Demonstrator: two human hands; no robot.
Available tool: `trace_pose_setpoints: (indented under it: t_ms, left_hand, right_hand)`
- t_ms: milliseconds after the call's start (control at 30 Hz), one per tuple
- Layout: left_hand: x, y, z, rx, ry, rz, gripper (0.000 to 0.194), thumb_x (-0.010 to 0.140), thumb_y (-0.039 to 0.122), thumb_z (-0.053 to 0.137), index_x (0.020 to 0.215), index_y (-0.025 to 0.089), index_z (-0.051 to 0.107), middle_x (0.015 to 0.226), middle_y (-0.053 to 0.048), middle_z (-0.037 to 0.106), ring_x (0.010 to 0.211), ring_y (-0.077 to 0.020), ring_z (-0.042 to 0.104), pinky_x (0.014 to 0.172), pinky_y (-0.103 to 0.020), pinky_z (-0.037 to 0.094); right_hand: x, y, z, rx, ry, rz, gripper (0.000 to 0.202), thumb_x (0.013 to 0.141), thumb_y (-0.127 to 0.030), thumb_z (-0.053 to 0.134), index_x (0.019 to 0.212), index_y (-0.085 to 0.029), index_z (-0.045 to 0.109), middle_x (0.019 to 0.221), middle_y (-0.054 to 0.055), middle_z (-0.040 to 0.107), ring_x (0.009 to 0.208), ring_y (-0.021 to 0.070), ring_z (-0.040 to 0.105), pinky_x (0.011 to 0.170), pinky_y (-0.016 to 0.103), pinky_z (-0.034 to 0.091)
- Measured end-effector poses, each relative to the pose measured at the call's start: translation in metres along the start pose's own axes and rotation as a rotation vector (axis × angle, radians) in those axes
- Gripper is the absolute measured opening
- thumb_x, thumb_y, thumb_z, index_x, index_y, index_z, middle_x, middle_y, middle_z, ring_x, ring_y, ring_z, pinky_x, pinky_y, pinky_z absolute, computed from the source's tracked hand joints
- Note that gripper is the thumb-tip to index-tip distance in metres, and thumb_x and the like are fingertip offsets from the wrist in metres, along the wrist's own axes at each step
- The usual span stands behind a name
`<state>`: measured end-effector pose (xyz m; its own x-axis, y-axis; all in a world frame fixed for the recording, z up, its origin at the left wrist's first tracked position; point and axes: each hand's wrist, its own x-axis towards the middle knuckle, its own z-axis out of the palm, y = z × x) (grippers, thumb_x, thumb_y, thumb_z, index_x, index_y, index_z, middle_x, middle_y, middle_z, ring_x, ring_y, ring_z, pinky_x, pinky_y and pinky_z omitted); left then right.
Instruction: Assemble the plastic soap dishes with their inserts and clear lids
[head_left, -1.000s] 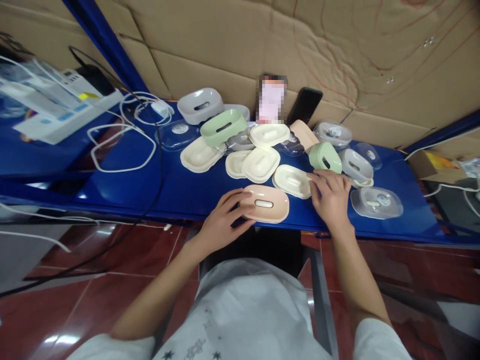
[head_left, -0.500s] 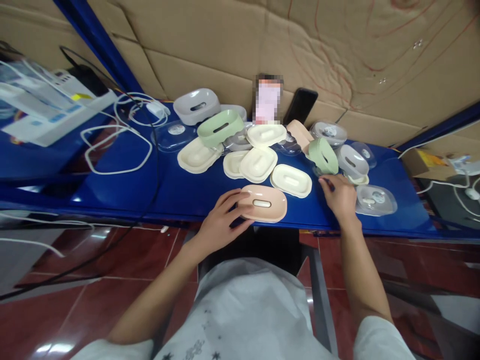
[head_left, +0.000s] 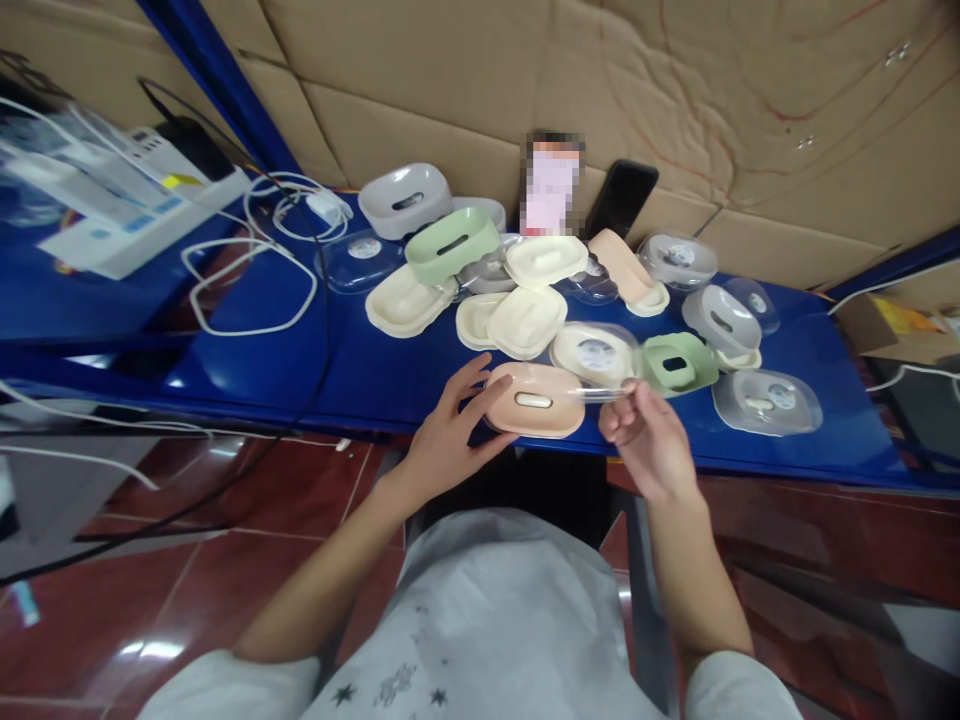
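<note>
A peach oval dish (head_left: 559,410) with a slot in its middle sits at the table's front edge, a cream piece showing through the slot. My left hand (head_left: 454,425) grips its left end, thumb at the near side and fingers over the rim. My right hand (head_left: 652,440) pinches the near right edge of a clear plastic lid (head_left: 626,350) with a round label. The lid is tilted above a cream oval tray (head_left: 566,345) and overlaps the peach dish's right rim in view. A green slotted dish (head_left: 679,365) lies beyond my right hand.
Several cream trays (head_left: 527,325), a green dish (head_left: 454,245), a grey dish (head_left: 405,200) and clear lids crowd the blue table (head_left: 360,375). Two phones lean on the cardboard, one black (head_left: 622,200). A white cable (head_left: 247,330) and power strip (head_left: 112,250) lie left.
My right hand has moved left from the green dish, bringing a clear lid toward the peach dish. The green dish now lies lower and further right. My left hand stays on the peach dish.
</note>
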<state>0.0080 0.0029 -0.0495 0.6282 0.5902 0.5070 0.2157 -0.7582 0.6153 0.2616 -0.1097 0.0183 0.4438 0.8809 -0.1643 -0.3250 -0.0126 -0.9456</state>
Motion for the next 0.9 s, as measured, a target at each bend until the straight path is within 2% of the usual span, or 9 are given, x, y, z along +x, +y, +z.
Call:
trace_pose_setpoints:
  t_ms: [100, 167, 267, 333, 367, 433, 533, 767, 900]
  left_hand:
    - [0.0, -0.001, 0.0, 0.034, -0.016, 0.035, 0.085, 0.098, 0.029, 0.08, 0.17, 0.036, 0.034, 0.173, -0.018, 0.036, 0.145, -0.0348, 0.058, 0.112, -0.052, 0.061]
    - [0.002, 0.0, -0.001, 0.065, -0.036, 0.065, 0.08, 0.099, 0.028, 0.078, 0.168, 0.036, 0.038, 0.167, -0.017, 0.045, 0.147, -0.0355, 0.056, 0.115, -0.053, 0.058]
    - [0.004, 0.001, -0.002, 0.085, -0.041, 0.07, 0.073, 0.1, 0.027, 0.077, 0.165, 0.034, 0.043, 0.163, -0.016, 0.051, 0.148, -0.0355, 0.055, 0.117, -0.055, 0.056]
    - [0.005, 0.001, -0.003, 0.08, -0.04, 0.061, 0.071, 0.1, 0.027, 0.077, 0.164, 0.033, 0.045, 0.163, -0.016, 0.051, 0.149, -0.0352, 0.054, 0.118, -0.054, 0.055]
    - [0.004, 0.001, -0.003, 0.074, -0.04, 0.059, 0.07, 0.1, 0.028, 0.077, 0.163, 0.033, 0.046, 0.164, -0.016, 0.05, 0.149, -0.0351, 0.053, 0.118, -0.054, 0.055]
    - [0.004, 0.001, -0.003, 0.057, -0.036, 0.054, 0.07, 0.1, 0.03, 0.077, 0.163, 0.033, 0.046, 0.166, -0.016, 0.047, 0.152, -0.035, 0.052, 0.118, -0.053, 0.055]
    - [0.002, -0.001, -0.002, 0.041, -0.021, 0.034, 0.075, 0.101, 0.033, 0.077, 0.166, 0.034, 0.041, 0.169, -0.017, 0.045, 0.153, -0.0352, 0.05, 0.118, -0.054, 0.055]
    - [0.003, -0.003, -0.004, 0.024, -0.02, 0.039, 0.071, 0.101, 0.035, 0.077, 0.164, 0.031, 0.044, 0.166, -0.018, 0.05, 0.153, -0.0338, 0.052, 0.123, -0.055, 0.051]
    - [0.001, -0.002, -0.004, 0.018, -0.033, 0.031, 0.067, 0.101, 0.033, 0.077, 0.162, 0.031, 0.048, 0.167, -0.018, 0.048, 0.153, -0.0328, 0.053, 0.119, -0.051, 0.056]
  right_hand:
    - [-0.012, 0.016, 0.004, -0.173, -0.046, 0.134, 0.044, 0.096, -0.067, 0.071, 0.093, -0.023, 0.065, 0.062, -0.005, 0.053, 0.047, 0.0104, 0.046, 0.04, 0.022, 0.033]
    - [-0.016, 0.022, -0.002, -0.462, -0.048, 0.057, 0.048, 0.101, -0.067, 0.063, 0.087, -0.022, 0.067, 0.059, -0.004, 0.056, 0.045, 0.0106, 0.046, 0.041, 0.024, 0.034]
    - [-0.016, 0.027, -0.015, -0.952, 0.096, -0.322, 0.043, 0.104, -0.06, 0.063, 0.086, -0.021, 0.072, 0.07, 0.002, 0.067, 0.062, 0.0161, 0.063, 0.06, 0.029, 0.052]
    - [-0.013, 0.028, -0.02, -1.14, 0.125, -0.585, 0.039, 0.1, -0.058, 0.07, 0.11, -0.021, 0.076, 0.104, 0.011, 0.077, 0.095, 0.0259, 0.075, 0.081, 0.039, 0.062]
    - [-0.01, 0.028, -0.021, -1.198, 0.066, -0.683, 0.045, 0.099, -0.058, 0.072, 0.126, -0.022, 0.073, 0.126, 0.015, 0.075, 0.116, 0.0314, 0.073, 0.094, 0.046, 0.062]
    - [-0.003, 0.027, -0.019, -1.278, -0.168, -0.807, 0.058, 0.101, -0.053, 0.072, 0.151, -0.028, 0.061, 0.157, 0.016, 0.06, 0.147, 0.0364, 0.057, 0.117, 0.056, 0.053]
    - [0.007, 0.027, -0.013, -1.286, -0.392, -0.878, 0.062, 0.105, -0.038, 0.067, 0.164, -0.035, 0.048, 0.166, 0.011, 0.053, 0.157, 0.0328, 0.047, 0.126, 0.058, 0.046]
    - [0.009, 0.037, -0.011, -1.279, -0.362, -0.916, 0.069, 0.105, -0.034, 0.068, 0.168, -0.038, 0.041, 0.168, 0.009, 0.051, 0.157, 0.033, 0.048, 0.126, 0.061, 0.048]
    - [0.002, 0.04, -0.014, -1.314, -0.363, -0.839, 0.073, 0.104, -0.036, 0.07, 0.17, -0.039, 0.038, 0.172, 0.007, 0.046, 0.161, 0.033, 0.042, 0.128, 0.061, 0.046]
